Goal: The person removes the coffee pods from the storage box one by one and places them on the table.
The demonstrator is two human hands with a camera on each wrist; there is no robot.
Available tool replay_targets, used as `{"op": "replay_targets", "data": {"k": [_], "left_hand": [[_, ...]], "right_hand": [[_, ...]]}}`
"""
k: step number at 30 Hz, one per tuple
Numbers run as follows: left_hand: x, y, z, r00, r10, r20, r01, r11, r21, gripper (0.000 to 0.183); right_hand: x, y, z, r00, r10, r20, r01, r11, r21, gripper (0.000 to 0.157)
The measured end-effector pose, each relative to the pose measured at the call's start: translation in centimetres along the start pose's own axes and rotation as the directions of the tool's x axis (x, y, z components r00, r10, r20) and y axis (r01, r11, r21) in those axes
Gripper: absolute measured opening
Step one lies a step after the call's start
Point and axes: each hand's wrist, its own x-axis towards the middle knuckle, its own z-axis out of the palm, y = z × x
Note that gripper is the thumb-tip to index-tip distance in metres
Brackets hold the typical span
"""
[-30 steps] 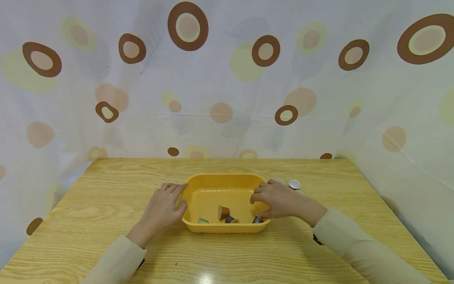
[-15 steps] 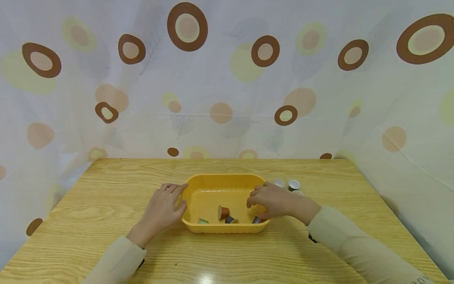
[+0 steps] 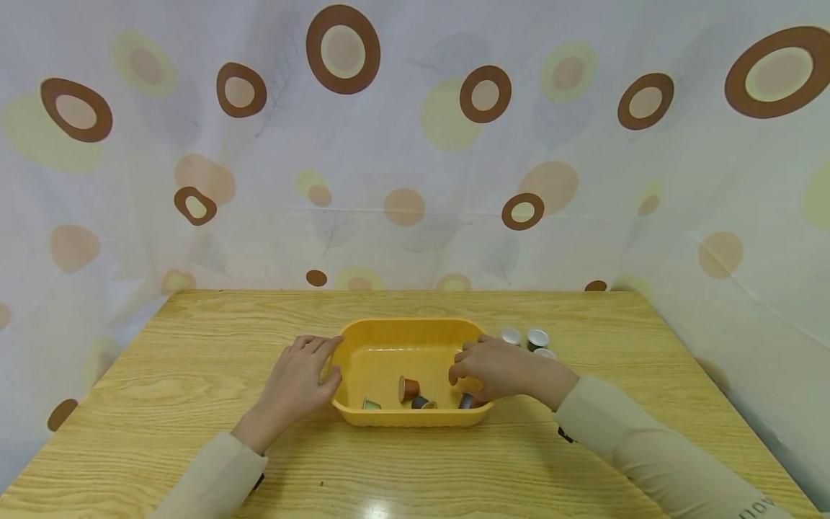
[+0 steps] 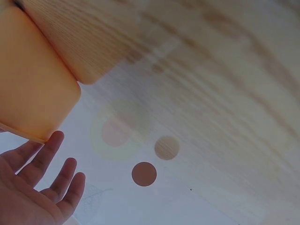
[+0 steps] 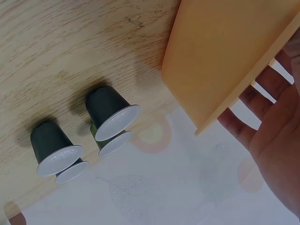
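Observation:
In the head view a yellow plastic tub (image 3: pixel 415 417) stands on the wooden table with several coffee capsules inside. A brown capsule (image 3: pixel 409 389), a black capsule (image 3: pixel 424 403) and a green capsule (image 3: pixel 372 404) lie towards its near wall. My left hand (image 3: pixel 300 382) rests at the tub's left side, its fairly straight fingers touching the rim. My right hand (image 3: pixel 502 369) reaches over the right rim, fingers loosely bent inside. Its thumb is at a dark blue capsule (image 3: pixel 467 401) in the near right corner, partly hidden by the hand; no pinch is visible.
Several dark green capsules with white lids stand behind the tub's right side, including one capsule (image 5: pixel 105 110) nearest the tub and another capsule (image 5: pixel 51 145). A patterned curtain (image 3: pixel 402 144) hangs behind and beside the table (image 3: pixel 214 346).
My right hand has shifted a little to the left inside the tub, and the dark blue capsule has edged left too. My left hand and the tub have stayed put.

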Motion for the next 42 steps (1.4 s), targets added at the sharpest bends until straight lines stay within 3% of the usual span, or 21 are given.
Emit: {"op": "replay_targets", "data": {"k": [25, 29, 33, 42], "left_hand": [[-0.05, 0.11, -0.1, 1.0, -0.007, 0.013, 0.007, 1.0, 0.0, 0.043], [-0.02, 0.09, -0.13, 1.0, -0.007, 0.017, 0.007, 1.0, -0.002, 0.043], [0.01, 0.05, -0.07, 1.0, -0.006, 0.013, 0.006, 1.0, 0.002, 0.043], [-0.02, 0.07, -0.18, 1.0, -0.01, 0.019, 0.01, 1.0, -0.007, 0.043]], "right_hand": [[0.48, 0.12, 0.06, 0.994, 0.072, 0.076, -0.079, 0.992, 0.097, 0.023], [0.61, 0.1, 0.17, 0.993, 0.081, 0.087, -0.09, 0.99, 0.105, 0.028], [0.7, -0.02, 0.23, 0.993, 0.079, 0.09, -0.089, 0.99, 0.113, 0.032], [0.77, 0.01, 0.56, 0.996, 0.055, 0.063, -0.06, 0.994, 0.096, 0.024]]}}
